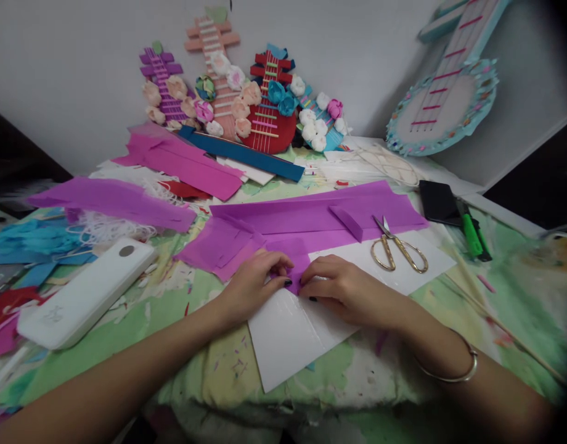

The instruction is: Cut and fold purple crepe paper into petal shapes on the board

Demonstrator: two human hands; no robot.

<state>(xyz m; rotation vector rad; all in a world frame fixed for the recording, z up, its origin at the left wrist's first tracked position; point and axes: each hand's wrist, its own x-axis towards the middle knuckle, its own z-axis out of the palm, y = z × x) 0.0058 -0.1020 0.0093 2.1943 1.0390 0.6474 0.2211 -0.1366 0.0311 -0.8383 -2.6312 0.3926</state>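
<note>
The grip of the left hand and right hand appears to pinch the purple paper between them, over the white sheet; outward at two o'clock, nearer the right hand, lie scissors, blades toward eleven

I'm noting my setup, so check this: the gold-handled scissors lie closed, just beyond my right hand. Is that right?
Not quite: the head view shows the gold-handled scissors lying open, blades and handles spread apart. They do lie just beyond your right hand.
</note>
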